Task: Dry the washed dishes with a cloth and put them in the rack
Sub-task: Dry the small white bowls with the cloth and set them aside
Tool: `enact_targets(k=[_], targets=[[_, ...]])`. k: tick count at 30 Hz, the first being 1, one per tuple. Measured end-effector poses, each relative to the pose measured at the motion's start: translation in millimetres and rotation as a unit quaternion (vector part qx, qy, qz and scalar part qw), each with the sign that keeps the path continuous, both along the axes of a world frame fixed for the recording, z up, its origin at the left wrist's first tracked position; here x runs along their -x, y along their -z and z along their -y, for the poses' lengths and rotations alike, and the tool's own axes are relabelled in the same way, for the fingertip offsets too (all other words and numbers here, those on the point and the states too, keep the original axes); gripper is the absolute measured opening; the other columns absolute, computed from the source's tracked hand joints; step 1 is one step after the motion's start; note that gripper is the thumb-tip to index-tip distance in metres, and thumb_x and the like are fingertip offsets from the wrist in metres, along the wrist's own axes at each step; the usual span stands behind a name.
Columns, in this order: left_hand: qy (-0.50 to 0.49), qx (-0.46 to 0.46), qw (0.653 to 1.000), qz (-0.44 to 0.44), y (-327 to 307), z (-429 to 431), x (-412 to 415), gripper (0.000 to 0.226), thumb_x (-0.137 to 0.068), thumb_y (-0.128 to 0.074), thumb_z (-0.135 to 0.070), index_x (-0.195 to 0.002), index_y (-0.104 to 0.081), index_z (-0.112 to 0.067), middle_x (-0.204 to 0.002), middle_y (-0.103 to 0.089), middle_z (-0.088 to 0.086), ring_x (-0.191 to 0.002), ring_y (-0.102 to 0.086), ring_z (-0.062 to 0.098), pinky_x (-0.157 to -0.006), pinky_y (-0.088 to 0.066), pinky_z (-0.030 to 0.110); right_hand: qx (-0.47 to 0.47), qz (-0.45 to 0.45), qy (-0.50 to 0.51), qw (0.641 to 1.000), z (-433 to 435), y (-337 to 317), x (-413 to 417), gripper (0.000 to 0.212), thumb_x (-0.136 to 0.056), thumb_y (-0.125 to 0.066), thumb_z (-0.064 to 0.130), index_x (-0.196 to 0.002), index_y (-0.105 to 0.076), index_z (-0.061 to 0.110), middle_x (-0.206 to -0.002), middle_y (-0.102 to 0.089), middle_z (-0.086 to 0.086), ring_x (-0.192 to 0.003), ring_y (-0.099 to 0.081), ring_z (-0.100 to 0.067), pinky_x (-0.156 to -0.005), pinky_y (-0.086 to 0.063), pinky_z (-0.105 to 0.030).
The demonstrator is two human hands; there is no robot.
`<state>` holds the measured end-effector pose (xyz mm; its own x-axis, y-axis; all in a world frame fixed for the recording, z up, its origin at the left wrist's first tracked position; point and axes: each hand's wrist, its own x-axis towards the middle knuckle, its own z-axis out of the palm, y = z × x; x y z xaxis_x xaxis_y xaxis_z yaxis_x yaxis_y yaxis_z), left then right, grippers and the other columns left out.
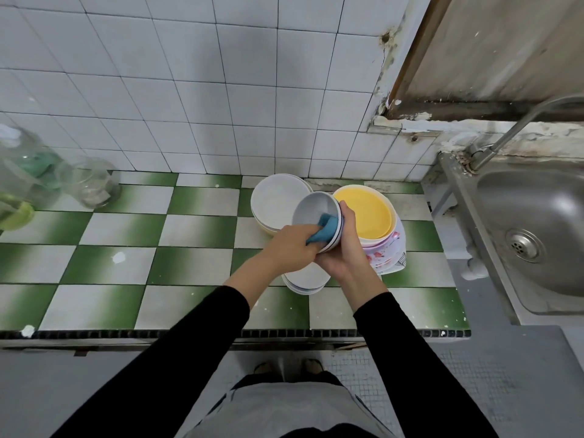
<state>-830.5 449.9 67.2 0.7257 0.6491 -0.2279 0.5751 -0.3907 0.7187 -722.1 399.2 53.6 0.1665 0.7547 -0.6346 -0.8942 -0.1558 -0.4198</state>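
A small white bowl (313, 208) with a dark rim line is tilted on its side above the counter. My right hand (344, 248) grips it from behind and below. My left hand (290, 245) holds a blue cloth (325, 230) pressed against the inside of the bowl. Behind it stands a stack of white plates (275, 200). To the right a yellow plate (369, 213) lies on top of a patterned white container (388, 257). Under my hands sits a short stack of white bowls (308, 279).
The counter (126, 263) has green and white checked tiles. Glass jars (94, 181) stand at its far left. A steel sink (537, 235) with a tap (505, 137) lies to the right. A white tiled wall rises behind.
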Motion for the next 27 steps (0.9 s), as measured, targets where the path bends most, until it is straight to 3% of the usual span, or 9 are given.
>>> enact_targets(k=[4, 8, 11, 13, 15, 17, 19, 22, 27], targets=[[0.016, -0.003, 1.0, -0.015, -7, -3, 5, 0.029, -0.098, -0.054, -0.027, -0.125, -0.06, -0.019, -0.115, -0.066, 0.005, -0.104, -0.059, 0.026, -0.092, -0.048, 0.039, -0.013, 0.025, -0.021, 0.999, 3, 0, -3, 0.056, -0.09, -0.057, 0.06, -0.12, -0.063, 0.013, -0.096, -0.074, -0.016, -0.1, -0.067, -0.032, -0.081, -0.06, -0.045], [-0.003, 0.096, 0.99, 0.103, -17, -11, 9, 0.01, -0.098, -0.057, -0.018, -0.106, -0.061, -0.016, -0.1, -0.066, 0.007, -0.097, -0.062, 0.029, -0.086, -0.052, 0.041, -0.045, 0.034, -0.008, 0.998, 10, -8, -13, 0.074, -0.082, -0.063, 0.06, -0.132, -0.059, 0.006, -0.122, -0.067, -0.022, -0.114, -0.063, -0.037, -0.1, -0.052, -0.051], [-0.101, 0.249, 0.937, 0.222, -21, -10, 2, 0.006, -0.099, -0.055, -0.016, -0.102, -0.06, -0.018, -0.097, -0.066, 0.001, -0.095, -0.063, 0.02, -0.082, -0.054, 0.031, -0.073, 0.026, 0.047, 0.996, 26, -15, -32, 0.08, -0.078, -0.071, 0.059, -0.14, -0.054, 0.011, -0.129, -0.066, -0.019, -0.116, -0.065, -0.035, -0.098, -0.053, -0.053], [-0.137, 0.336, 0.884, 0.294, -20, -6, -8, 0.011, -0.1, -0.052, -0.019, -0.107, -0.06, -0.018, -0.1, -0.067, 0.001, -0.096, -0.064, 0.018, -0.087, -0.054, 0.037, -0.088, 0.05, 0.078, 0.992, 42, -17, -49, 0.075, -0.083, -0.066, 0.061, -0.142, -0.052, 0.016, -0.134, -0.063, -0.018, -0.119, -0.063, -0.035, -0.098, -0.051, -0.057], [-0.157, 0.378, 0.848, 0.338, -20, 0, -23, 0.015, -0.1, -0.05, -0.021, -0.112, -0.059, -0.016, -0.101, -0.068, 0.001, -0.096, -0.064, 0.018, -0.09, -0.052, 0.041, -0.101, 0.072, 0.098, 0.987, 61, -19, -67, 0.075, -0.088, -0.06, 0.063, -0.145, -0.049, 0.016, -0.141, -0.057, -0.019, -0.127, -0.057, -0.037, -0.103, -0.047, -0.059], [-0.169, 0.405, 0.824, 0.357, -19, 11, -42, 0.021, -0.1, -0.05, -0.019, -0.117, -0.057, -0.011, -0.104, -0.067, 0.003, -0.097, -0.063, 0.019, -0.091, -0.05, 0.041, -0.095, 0.091, 0.128, 0.983, 83, -26, -83, 0.07, -0.089, -0.056, 0.058, -0.143, -0.051, 0.014, -0.138, -0.057, -0.019, -0.123, -0.057, -0.035, -0.092, -0.054, -0.048], [-0.155, 0.419, 0.82, 0.358, -20, 26, -65, 0.028, -0.1, -0.048, -0.016, -0.126, -0.053, -0.007, -0.109, -0.065, 0.007, -0.1, -0.062, 0.021, -0.089, -0.051, 0.039, -0.096, 0.105, 0.155, 0.978, 109, -31, -99, 0.062, -0.087, -0.06, 0.05, -0.137, -0.056, 0.013, -0.133, -0.06, -0.019, -0.123, -0.057, -0.039, -0.083, -0.053, -0.044], [-0.125, 0.427, 0.826, 0.346, -25, 59, -106, 0.023, -0.102, -0.047, -0.016, -0.124, -0.054, -0.011, -0.109, -0.068, 0.004, -0.099, -0.065, 0.02, -0.08, -0.057, 0.037, -0.099, 0.135, 0.185, 0.968, 150, -39, -124, 0.056, -0.086, -0.063, 0.045, -0.133, -0.056, 0.015, -0.125, -0.066, -0.016, -0.12, -0.061, -0.036, -0.087, -0.053, -0.044], [-0.048, 0.431, 0.845, 0.312, -38, 141, -193, 0.019, -0.101, -0.049, -0.015, -0.117, -0.057, -0.007, -0.104, -0.07, 0.005, -0.092, -0.068, 0.018, -0.071, -0.057, 0.028, -0.073, 0.216, 0.258, 0.939, 241, -52, -178, 0.077, -0.079, -0.079, 0.048, -0.144, -0.049, 0.018, -0.137, -0.062, -0.01, -0.122, -0.061, -0.026, -0.09, -0.055, -0.037]])
